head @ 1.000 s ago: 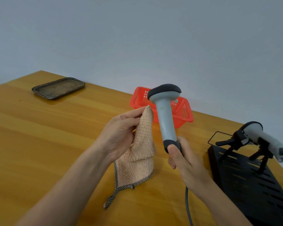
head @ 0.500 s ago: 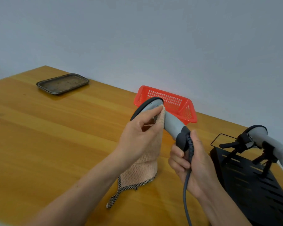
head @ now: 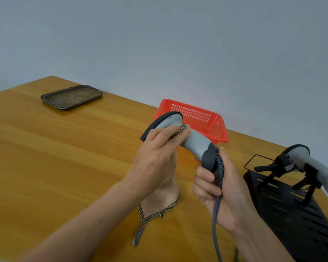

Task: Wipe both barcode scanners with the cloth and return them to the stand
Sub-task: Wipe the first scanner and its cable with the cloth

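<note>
My right hand [head: 218, 188] grips the dark base of a grey barcode scanner [head: 195, 140], which is tilted so its head points up and to the left. Its grey cable [head: 215, 220] hangs down past my wrist. My left hand [head: 155, 157] holds a peach cloth [head: 159, 203] with a checked border and presses it against the scanner's neck, just below the head. The cloth hangs down under my left hand to the table. A second grey scanner [head: 307, 163] rests in the clips of the black stand [head: 295, 220] at the right.
A red plastic basket [head: 199, 118] stands behind the held scanner near the wall. A dark metal tray [head: 72, 96] lies at the far left of the wooden table [head: 55, 157]. The black stand takes up the near right corner.
The scanner has tilted from upright to slanting left. My left hand with the cloth has moved onto the scanner's neck and slid along it.
</note>
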